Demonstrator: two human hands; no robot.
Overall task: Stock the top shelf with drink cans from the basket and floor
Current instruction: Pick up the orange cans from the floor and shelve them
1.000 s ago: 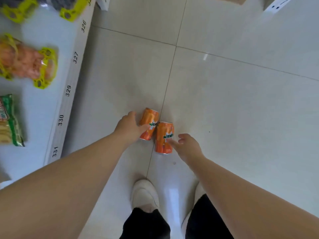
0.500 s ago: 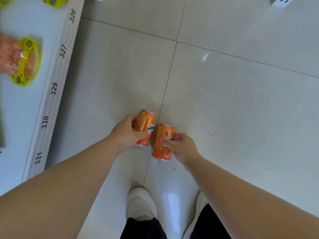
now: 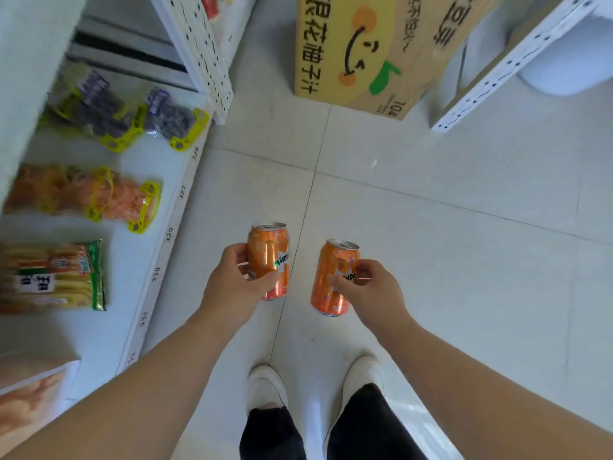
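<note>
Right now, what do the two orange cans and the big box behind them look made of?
The left can and the right can: probably thin metal, glossy orange print, silvery bare tops. The box: apparently cardboard, matte tan sides, printed yellow face.

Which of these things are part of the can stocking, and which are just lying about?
Job: left can, held by left hand; right can, held by right hand.
Lying about: snack bags on the low shelf; cardboard box on the floor.
</note>
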